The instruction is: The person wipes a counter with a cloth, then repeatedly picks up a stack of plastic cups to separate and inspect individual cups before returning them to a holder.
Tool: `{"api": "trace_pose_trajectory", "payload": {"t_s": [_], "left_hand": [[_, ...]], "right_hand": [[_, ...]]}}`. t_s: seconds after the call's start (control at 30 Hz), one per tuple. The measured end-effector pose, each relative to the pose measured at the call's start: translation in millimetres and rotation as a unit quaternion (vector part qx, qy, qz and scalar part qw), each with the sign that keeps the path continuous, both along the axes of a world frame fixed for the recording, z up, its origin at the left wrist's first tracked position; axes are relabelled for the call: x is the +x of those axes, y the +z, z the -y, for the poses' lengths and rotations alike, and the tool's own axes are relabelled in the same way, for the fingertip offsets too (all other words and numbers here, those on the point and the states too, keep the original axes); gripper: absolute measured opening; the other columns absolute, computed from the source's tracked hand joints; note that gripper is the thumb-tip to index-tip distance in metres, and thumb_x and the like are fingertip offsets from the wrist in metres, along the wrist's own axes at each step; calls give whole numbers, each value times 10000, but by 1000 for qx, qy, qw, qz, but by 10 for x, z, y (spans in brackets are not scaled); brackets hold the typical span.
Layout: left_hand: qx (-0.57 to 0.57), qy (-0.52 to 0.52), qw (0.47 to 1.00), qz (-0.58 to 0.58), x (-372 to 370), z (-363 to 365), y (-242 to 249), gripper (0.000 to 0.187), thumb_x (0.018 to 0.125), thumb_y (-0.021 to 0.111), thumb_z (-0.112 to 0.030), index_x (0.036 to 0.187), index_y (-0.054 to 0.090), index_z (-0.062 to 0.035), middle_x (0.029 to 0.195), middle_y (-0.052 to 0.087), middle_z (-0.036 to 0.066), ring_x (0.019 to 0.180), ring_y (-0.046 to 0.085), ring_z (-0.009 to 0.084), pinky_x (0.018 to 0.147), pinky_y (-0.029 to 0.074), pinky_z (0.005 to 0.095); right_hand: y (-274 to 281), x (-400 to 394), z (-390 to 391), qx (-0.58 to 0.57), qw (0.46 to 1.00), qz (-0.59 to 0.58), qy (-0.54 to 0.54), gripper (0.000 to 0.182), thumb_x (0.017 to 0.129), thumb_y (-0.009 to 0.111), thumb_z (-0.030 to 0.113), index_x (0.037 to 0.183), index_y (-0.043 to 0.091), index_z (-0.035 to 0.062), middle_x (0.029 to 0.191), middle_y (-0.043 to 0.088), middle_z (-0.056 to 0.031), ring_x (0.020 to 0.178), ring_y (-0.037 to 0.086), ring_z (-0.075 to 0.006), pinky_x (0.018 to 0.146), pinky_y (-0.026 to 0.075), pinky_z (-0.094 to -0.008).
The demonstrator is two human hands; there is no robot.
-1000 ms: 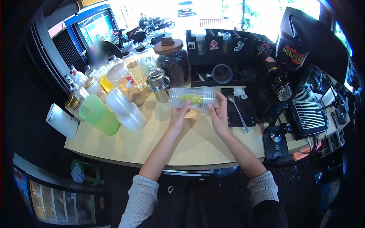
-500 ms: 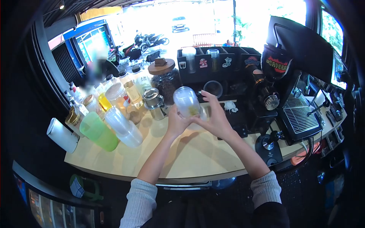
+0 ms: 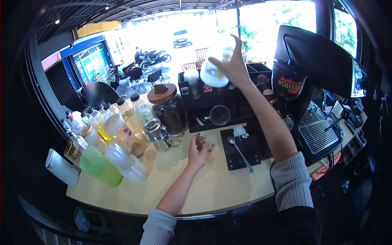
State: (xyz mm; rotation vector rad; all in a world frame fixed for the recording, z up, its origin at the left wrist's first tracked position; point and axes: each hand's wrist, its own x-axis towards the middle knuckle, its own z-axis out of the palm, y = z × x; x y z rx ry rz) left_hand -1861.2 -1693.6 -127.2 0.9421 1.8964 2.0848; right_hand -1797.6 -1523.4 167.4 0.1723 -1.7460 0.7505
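My right hand [image 3: 234, 67] is raised at the upper middle, its fingers around a clear plastic cup [image 3: 214, 74] that hangs above the black organizer. Low over the wooden counter [image 3: 179, 183], my left hand [image 3: 197, 151] has its fingers curled but apart, with nothing seen in it. Just left of that hand is a metal dripper on a small steel pot [image 3: 157, 134]. To its right, a spoon [image 3: 241, 154] and a crumpled white tissue [image 3: 240, 131] lie on a black scale or tray [image 3: 232, 162].
A green pitcher [image 3: 100, 166], stacked clear cups [image 3: 125, 163] and several bottles [image 3: 131, 118] fill the left side. Behind stand a wooden-lidded jar [image 3: 168, 112] and the black organizer [image 3: 196, 102]. A grinder [image 3: 288, 79] and an espresso machine [image 3: 316, 130] are at right.
My right hand has lifted the clear cup up and away from the counter. My left hand has let go of it and dropped lower. The view has tilted up, and the spoon now shows.
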Motion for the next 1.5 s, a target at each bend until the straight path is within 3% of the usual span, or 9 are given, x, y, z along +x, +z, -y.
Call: {"api": "trace_pose_trajectory", "payload": {"t_s": [0.1, 0.33, 0.63, 0.7, 0.93, 1.07, 1.17, 1.23, 1.5], "left_hand": [[-7, -18, 997, -73, 87, 11, 121, 471, 846, 619, -112, 1242, 392, 0, 1104, 538, 96, 971, 550, 154, 822, 474, 283], [-6, -14, 999, -37, 76, 0, 180, 409, 844, 626, -114, 1187, 439, 9, 1038, 564, 92, 934, 563, 134, 800, 479, 260], [-25, 7, 998, -57, 82, -15, 187, 342, 850, 604, -82, 1162, 480, -15, 1024, 574, 91, 943, 566, 138, 799, 469, 250], [-24, 6, 998, -56, 69, -18, 165, 360, 834, 631, -127, 1132, 480, 8, 1004, 570, 109, 948, 560, 171, 819, 465, 278], [-31, 11, 997, -67, 57, -28, 138, 359, 828, 634, -137, 1125, 487, 2, 998, 574, 105, 938, 563, 175, 823, 457, 293], [-31, 15, 996, -76, 51, -34, 131, 359, 827, 631, -136, 1125, 487, 4, 1005, 579, 108, 941, 564, 176, 822, 459, 295], [-25, 14, 997, -72, 62, -24, 140, 353, 827, 625, -127, 1123, 487, 7, 1013, 582, 112, 940, 569, 177, 816, 464, 295], [-21, 13, 997, -69, 58, -32, 144, 350, 828, 622, -122, 1122, 487, 9, 1018, 583, 113, 940, 571, 178, 813, 467, 294], [-12, 18, 996, -90, 47, -39, 105, 346, 830, 624, -115, 1122, 485, 6, 1012, 584, 108, 937, 575, 170, 807, 472, 290]], "right_hand": [[197, -408, -394, 21, 994, -9, -110, 890, 649, 770, 248, 1300, 181, 98, 1195, 429, -257, 1172, 409, -383, 978, 345, -470], [29, -999, -999, 42, 993, 50, -95, 903, 637, 773, 272, 1299, 184, 96, 1196, 445, -271, 1140, 442, -401, 959, 364, -469], [-356, -1051, -1090, 45, 985, 126, -112, 896, 595, 790, 252, 1279, 234, 88, 1107, 531, -275, 1061, 521, -405, 908, 416, -447], [-407, -996, -1053, 19, 982, 180, -61, 873, 585, 799, 245, 1247, 256, 76, 1160, 461, -237, 1100, 487, -344, 933, 397, -424], [-445, -893, -942, 57, 950, 261, -161, 795, 556, 818, 251, 1146, 313, 79, 974, 548, -249, 972, 540, -391, 830, 444, -418], [-476, -907, -968, 64, 948, 283, -133, 757, 555, 812, 239, 1128, 369, 19, 1004, 547, -264, 1018, 515, -409, 869, 437, -447], [-418, -875, -889, 140, 941, 256, -171, 698, 606, 787, 323, 1114, 436, -2, 1036, 557, -250, 1016, 539, -389, 868, 444, -443], [-289, -831, -826, 195, 874, 355, -268, 578, 745, 671, 401, 1110, 504, -15, 1082, 568, -218, 1013, 566, -360, 868, 451, -436], [-456, -687, -558, 168, 911, 267, -267, 449, 893, 463, 389, 1086, 569, -2, 1086, 583, -202, 980, 583, -355, 859, 456, -437]]}}
